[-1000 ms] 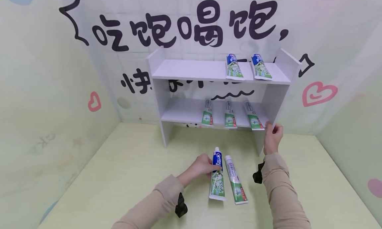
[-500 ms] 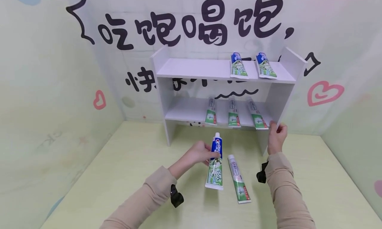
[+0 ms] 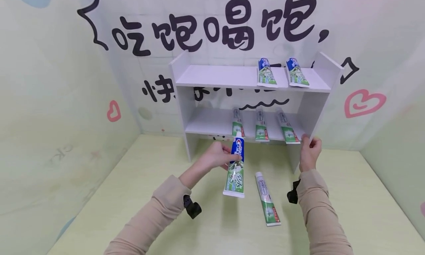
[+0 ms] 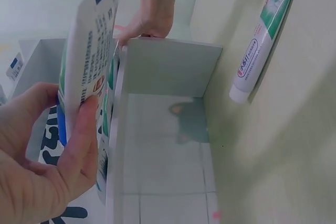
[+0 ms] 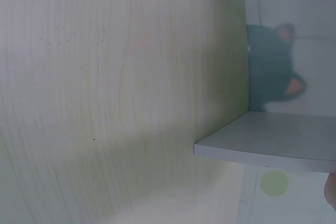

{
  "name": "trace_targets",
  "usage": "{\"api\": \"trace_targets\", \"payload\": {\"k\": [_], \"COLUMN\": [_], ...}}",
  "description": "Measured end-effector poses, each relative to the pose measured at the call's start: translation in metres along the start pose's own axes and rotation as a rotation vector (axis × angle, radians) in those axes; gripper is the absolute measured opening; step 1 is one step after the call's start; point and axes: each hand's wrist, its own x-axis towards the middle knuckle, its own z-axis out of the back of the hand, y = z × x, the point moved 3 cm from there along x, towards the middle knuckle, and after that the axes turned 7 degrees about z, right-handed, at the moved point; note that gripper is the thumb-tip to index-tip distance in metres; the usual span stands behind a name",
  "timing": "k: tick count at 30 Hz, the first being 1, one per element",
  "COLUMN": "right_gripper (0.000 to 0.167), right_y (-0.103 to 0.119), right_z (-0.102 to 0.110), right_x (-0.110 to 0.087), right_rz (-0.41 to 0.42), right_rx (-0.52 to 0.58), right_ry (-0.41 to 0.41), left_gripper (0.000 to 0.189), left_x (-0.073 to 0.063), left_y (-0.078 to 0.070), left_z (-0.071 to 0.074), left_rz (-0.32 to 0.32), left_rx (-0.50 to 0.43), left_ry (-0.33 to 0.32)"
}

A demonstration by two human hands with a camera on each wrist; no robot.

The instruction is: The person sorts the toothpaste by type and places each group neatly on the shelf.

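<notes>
My left hand pinches a blue and green toothpaste tube, thumb on its front. The tube is raised off the table, cap end up, in front of the lower shelf board. In the left wrist view that same tube shows its printed back between thumb and fingers. At the rack's right side panel, my right hand holds the edge with curled fingers. Only a bit of a finger appears in the right wrist view. A white and green toothpaste tube lies on the table between the arms.
The white two-tier rack stands against the printed back wall. Two blue and green tubes lie on the right of its top board. Three white and green tubes lie on the lower board. Pale side walls flank the table.
My left hand has lifted the blue and green tube off the table, up and forward towards the rack. The right hand keeps its hold on the side panel. The head view has shifted slightly.
</notes>
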Motion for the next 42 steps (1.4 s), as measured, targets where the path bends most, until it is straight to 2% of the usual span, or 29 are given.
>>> {"api": "trace_targets", "payload": {"k": [6,16,26,34,42], "right_gripper": [0.017,0.017,0.018,0.019,0.017], "right_y": [-0.001,0.000,0.000,-0.002,-0.002], "right_z": [0.000,0.000,0.000,0.001,0.000], "right_x": [0.002,0.004,0.003,0.002,0.003], "right_rz": [-0.011,-0.006,0.008,0.034,0.021], "right_rx": [0.003,0.019,0.024,0.031,0.042], "right_ry": [0.007,0.000,-0.002,-0.015,-0.022], "left_gripper": [0.033,0.036,0.035,0.034,0.036], "left_x": [-0.005,-0.012,-0.017,-0.020,-0.023], "left_y": [-0.010,-0.032,-0.045,-0.054,-0.070], "left_z": [0.011,0.036,0.050,0.062,0.075], "left_rz": [0.008,0.029,0.030,-0.008,-0.038], "left_rx": [0.012,-0.001,-0.026,0.008,0.019], "left_ry": [-0.030,-0.073,-0.100,-0.142,-0.180]}}
